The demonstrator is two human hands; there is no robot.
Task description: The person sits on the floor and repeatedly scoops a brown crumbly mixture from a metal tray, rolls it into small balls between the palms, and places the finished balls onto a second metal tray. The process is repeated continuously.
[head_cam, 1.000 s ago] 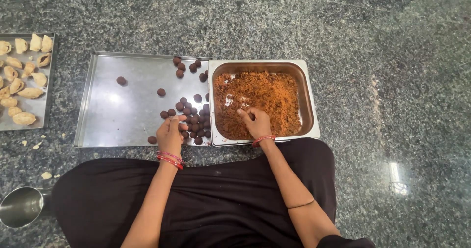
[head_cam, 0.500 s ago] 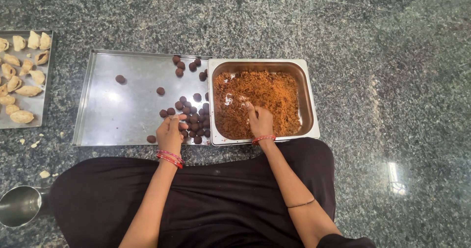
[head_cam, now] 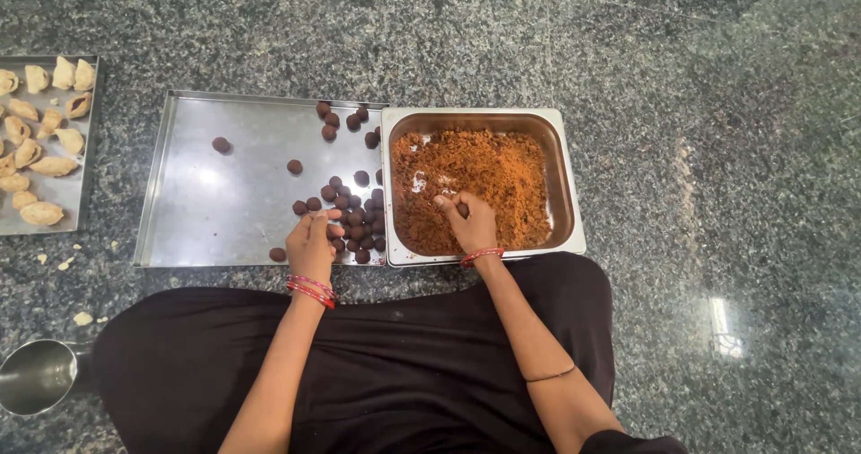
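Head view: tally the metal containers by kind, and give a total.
Flat steel trays: 2, the large tray with dark balls by the left hand, and a tray of pale pastries at the left edge.
Deep steel pans: 1, the pan of brown crumbly mix, with the right hand in it.
Steel cups: 1, the cup at lower left.
Total: 4

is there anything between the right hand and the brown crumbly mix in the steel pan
Nothing visible. The right hand is already inside the deep steel pan, resting on the brown crumbly mix, with its fingers pressed into it.
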